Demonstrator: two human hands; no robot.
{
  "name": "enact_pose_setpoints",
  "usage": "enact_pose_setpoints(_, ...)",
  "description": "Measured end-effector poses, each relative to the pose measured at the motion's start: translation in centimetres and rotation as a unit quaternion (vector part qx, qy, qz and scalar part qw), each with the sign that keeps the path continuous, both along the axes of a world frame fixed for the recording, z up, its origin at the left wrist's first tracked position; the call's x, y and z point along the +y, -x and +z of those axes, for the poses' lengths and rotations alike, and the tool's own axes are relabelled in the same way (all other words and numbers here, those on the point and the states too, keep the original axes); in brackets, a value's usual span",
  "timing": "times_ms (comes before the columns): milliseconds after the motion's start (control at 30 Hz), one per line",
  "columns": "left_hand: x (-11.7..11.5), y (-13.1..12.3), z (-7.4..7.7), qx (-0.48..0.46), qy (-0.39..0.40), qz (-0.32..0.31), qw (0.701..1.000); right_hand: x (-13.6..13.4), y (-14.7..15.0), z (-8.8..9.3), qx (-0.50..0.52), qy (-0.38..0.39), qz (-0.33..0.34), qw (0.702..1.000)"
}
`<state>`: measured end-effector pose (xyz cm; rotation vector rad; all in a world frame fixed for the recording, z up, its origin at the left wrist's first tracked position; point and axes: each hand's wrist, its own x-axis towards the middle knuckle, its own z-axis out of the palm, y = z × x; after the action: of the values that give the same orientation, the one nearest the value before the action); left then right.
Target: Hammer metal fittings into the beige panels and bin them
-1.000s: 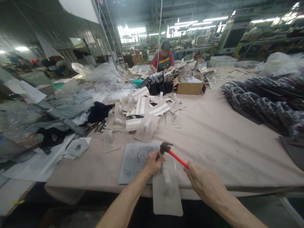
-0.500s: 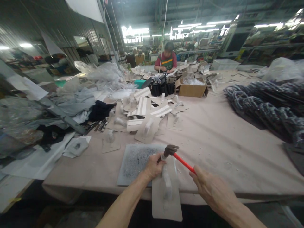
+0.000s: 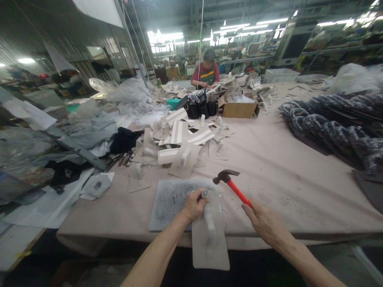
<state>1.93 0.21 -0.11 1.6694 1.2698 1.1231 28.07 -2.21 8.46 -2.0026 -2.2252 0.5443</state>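
My left hand [image 3: 195, 205] is closed round a short, round-topped punch [image 3: 205, 194], upright over the far end of a beige panel [image 3: 201, 252]. The punch's lower end is hidden. A plastic-wrapped strap or handle [image 3: 210, 225] runs along the panel, whose near end juts past the table edge. Partly beneath the panel lies a grey speckled slab [image 3: 167, 195]. My right hand [image 3: 266, 221] grips the red handle of a claw hammer [image 3: 229, 175]. Its dark head is raised above and to the right of the punch, apart from it.
Beyond the slab lie piled beige panels [image 3: 184, 157] with wrapped straps. Farther back are black bags [image 3: 199, 107] and a cardboard box [image 3: 239, 109]. Dark pieces with wrapped handles [image 3: 332, 129] line the right side. Across the table sits another person [image 3: 206, 73].
The hammer head has lifted off the punch top and moved up and right with my right hand. My left hand keeps its grip on the punch. The view has shifted slightly.
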Motion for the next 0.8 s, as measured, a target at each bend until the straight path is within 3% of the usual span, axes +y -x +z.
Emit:
enact_pose_setpoints(133, 0.0, 0.0, 0.1, -0.005, 0.003, -0.002, 1.0, 1.7, -1.1, -3.0, -0.046, 0.04, -0.048, 0.997)
enact_pose_setpoints(233, 0.0, 0.0, 0.2, -0.015, 0.007, -0.004, 1.0, 1.4, 0.1, -4.2, -0.116, -0.092, 0.001, 0.989)
enact_pose_setpoints(333, -0.1, 0.0, 0.3, -0.024, 0.008, -0.003, 1.0, -0.1, 3.2, -3.9, -0.061, -0.224, 0.196, 0.953)
enact_pose_setpoints(433, -0.1, -0.3, 0.1, -0.039, 0.01, 0.004, 0.999, -1.9, 6.8, -3.5, -0.018, -0.178, 0.415, 0.892)
enact_pose_setpoints(500, 0.2, -0.6, -0.2, -0.086, 0.035, 0.027, 0.995, -2.8, 8.7, -3.8, -0.031, -0.137, 0.46, 0.877)
enact_pose_setpoints(633, 1.3, -0.5, 0.2, -0.258, 0.105, 0.158, 0.947, -3.6, 11.0, -4.0, -0.042, -0.16, 0.372, 0.913)
enact_pose_setpoints(700, 1.5, 0.1, 1.7, -0.308, 0.089, 0.199, 0.926, -3.4, 11.5, -2.9, -0.067, -0.171, 0.286, 0.94)
enact_pose_setpoints(800, 1.3, 1.6, 5.1, -0.317, 0.02, 0.207, 0.925, -2.5, 11.7, -0.4, -0.102, -0.141, 0.155, 0.972)
